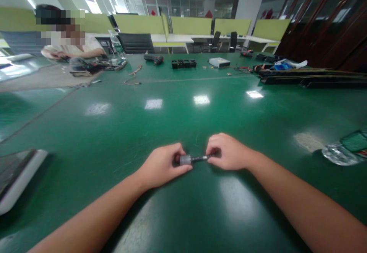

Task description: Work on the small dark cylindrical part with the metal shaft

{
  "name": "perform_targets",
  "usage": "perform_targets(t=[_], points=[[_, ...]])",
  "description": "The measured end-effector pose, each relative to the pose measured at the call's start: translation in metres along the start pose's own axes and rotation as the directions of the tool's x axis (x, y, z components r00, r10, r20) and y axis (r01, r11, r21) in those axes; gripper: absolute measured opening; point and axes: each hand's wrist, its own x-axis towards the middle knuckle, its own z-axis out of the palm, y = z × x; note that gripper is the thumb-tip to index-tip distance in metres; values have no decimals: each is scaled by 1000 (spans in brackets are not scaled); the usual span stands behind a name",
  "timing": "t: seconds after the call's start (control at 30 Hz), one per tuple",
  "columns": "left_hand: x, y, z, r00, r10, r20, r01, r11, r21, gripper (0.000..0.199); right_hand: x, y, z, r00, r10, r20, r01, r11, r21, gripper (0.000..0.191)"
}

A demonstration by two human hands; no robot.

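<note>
A short silver-grey cylinder (pixel 185 160) with a dark end lies between the thumb and fingers of my left hand (pixel 162 165). From its right side a thin dark shaft (pixel 198 159) runs level towards my right hand (pixel 228 151). The thumb and fingers of that hand are pinched on the shaft's far end, which is partly hidden. Both hands are low over the green table (pixel 177 119), at the middle of the view. What exact kind of part this is, I cannot make out.
A white-edged device (pixel 25 176) is at the left. Clear plastic packaging (pixel 340 154) lies at the right. Further back are a power drill (pixel 154 59), a black block (pixel 184 64), a metal box (pixel 219 62) and dark strips (pixel 309 77). Another person (pixel 71 46) sits far left.
</note>
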Motion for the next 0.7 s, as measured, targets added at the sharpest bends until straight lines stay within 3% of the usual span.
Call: perform_targets(t=[0.23, 0.7], points=[[0, -1, 0, 1000, 8, 6, -8, 1000, -6, 33, -3, 2, -10, 998, 58, -3, -58, 998, -18, 7], [0, -3, 1, 1000, 2, 6, -2, 1000, 5, 35, -2, -1, -1, 998, 39, 49, -38, 999, -3, 6]])
